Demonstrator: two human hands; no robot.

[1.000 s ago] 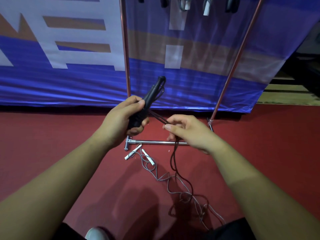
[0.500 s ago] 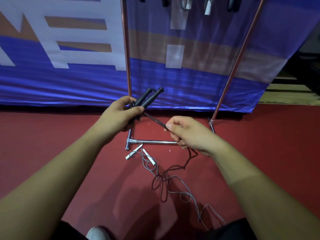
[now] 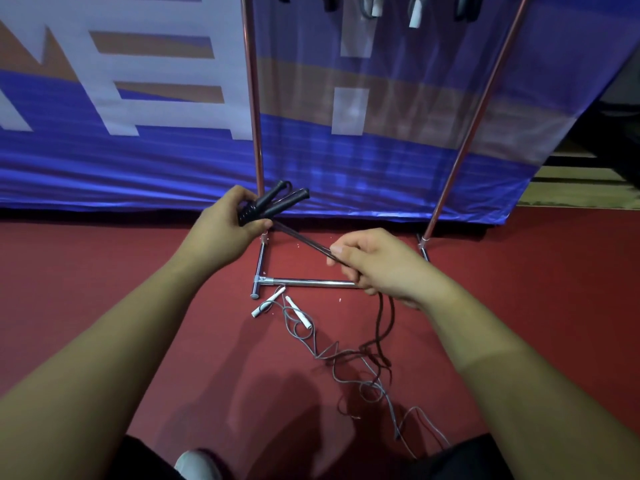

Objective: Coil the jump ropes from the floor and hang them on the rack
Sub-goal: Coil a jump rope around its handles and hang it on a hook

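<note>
Two rack poles [image 3: 252,98] stand at 12 o'clock; the grey rope [image 3: 325,356] lies on the floor [image 3: 104,289] toward 6. My left hand [image 3: 225,233] curls round both black handles [image 3: 280,202] as anchor — right hand [image 3: 377,268], at 3, pinches the black cord [image 3: 303,240] taut, probably to size a loop.

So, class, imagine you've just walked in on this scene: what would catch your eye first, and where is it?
Two bare hands at centre stand out: the left hand grips a pair of black jump rope handles, while the right hand pinches the thin black cord, taut between them. Below, a grey jump rope with white handles lies tangled on the red floor beside the chrome base of the metal rack.
</note>
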